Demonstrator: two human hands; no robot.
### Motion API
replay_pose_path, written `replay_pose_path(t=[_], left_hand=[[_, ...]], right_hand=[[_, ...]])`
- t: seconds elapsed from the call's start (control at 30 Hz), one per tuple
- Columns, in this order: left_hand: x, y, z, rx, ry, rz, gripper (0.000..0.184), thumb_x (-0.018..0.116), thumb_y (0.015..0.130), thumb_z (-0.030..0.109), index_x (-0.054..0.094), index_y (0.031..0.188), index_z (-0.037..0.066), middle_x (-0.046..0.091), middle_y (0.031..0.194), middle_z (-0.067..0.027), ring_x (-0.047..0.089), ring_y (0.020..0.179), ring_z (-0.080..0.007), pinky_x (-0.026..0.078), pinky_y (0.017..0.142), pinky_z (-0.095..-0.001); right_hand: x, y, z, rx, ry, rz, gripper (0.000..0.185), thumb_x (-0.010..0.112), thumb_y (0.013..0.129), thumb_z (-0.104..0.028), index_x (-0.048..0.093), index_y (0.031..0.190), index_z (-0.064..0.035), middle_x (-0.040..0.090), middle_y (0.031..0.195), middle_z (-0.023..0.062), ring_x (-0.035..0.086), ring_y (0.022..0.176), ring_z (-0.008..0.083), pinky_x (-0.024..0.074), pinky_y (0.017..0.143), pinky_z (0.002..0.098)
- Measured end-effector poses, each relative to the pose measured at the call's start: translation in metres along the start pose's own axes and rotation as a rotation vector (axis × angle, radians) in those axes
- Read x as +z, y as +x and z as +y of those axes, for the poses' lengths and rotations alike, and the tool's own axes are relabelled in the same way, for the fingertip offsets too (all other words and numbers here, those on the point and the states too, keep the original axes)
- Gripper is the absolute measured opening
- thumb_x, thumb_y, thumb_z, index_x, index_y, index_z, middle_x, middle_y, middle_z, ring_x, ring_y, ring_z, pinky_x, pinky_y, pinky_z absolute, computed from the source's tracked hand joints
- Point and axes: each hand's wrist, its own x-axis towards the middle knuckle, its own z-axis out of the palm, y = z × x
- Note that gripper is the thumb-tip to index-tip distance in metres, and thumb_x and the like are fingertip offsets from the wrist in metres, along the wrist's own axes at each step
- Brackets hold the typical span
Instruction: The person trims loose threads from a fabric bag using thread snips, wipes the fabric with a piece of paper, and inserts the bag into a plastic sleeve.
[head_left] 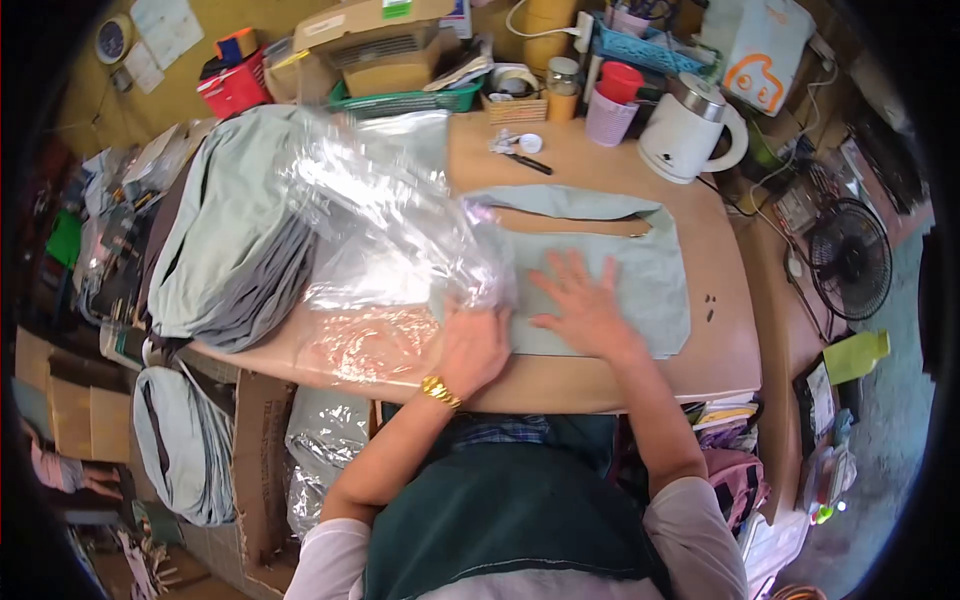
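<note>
A pale green cloth bag (640, 290) with a zipper and a wide strap lies flat on the brown table (720, 350). On its middle rests my right hand (582, 305), palm down with the fingers spread. My left hand (475, 345), a gold watch on its wrist, has its fingers curled on the edge of a clear plastic bag (400, 220). The plastic is crumpled and partly blurred, and it overlaps the left end of the cloth bag. Left of the plastic is a thick stack of folded pale green cloth bags (230, 220).
A white kettle (680, 130), a pink cup (608, 115), a jar (562, 90) and a green basket (410, 103) line the back. A black marker (528, 162) lies near them. At the right stands a fan (850, 258). More cloth (182, 440) hangs lower left.
</note>
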Motion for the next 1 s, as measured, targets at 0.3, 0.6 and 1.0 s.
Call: replay_pose_path(t=[0.3,0.6,1.0], left_hand=[[0.015,0.009,0.04,0.246,0.021,0.172,0.051,0.057,0.093,0.035,0.054,0.127,-0.004,0.06,0.119,-0.0285,0.052,0.118,-0.0443,0.016,0.112,-0.0677],[0.0,0.017,0.011,0.104,0.257,-0.118,0.091,0.059,0.082,0.068,0.048,0.136,-0.004,0.06,0.124,-0.0263,0.05,0.124,-0.0443,0.006,0.109,-0.0739],[0.04,-0.027,-0.006,0.444,-0.257,0.136,0.068,0.075,0.077,0.037,0.053,0.124,-0.006,0.064,0.1,-0.0217,0.062,0.101,-0.0321,0.03,0.106,-0.057]], right_hand=[[0.048,-0.082,0.038,0.517,0.0,0.224,0.075,0.064,0.087,-0.048,0.036,0.15,-0.0199,0.025,0.16,0.0098,0.021,0.148,0.036,0.0146,0.108,0.0742],[0.014,-0.181,0.042,0.033,0.22,0.308,0.043,0.072,0.072,-0.011,0.066,0.114,-0.0094,0.059,0.131,0.0105,0.05,0.128,0.0324,0.0358,0.106,0.0498],[-0.115,-0.008,-0.008,-0.266,-0.023,0.336,0.018,0.06,0.076,-0.003,0.063,0.094,-0.0051,0.062,0.091,0.0133,0.061,0.09,0.028,0.045,0.082,0.0413]])
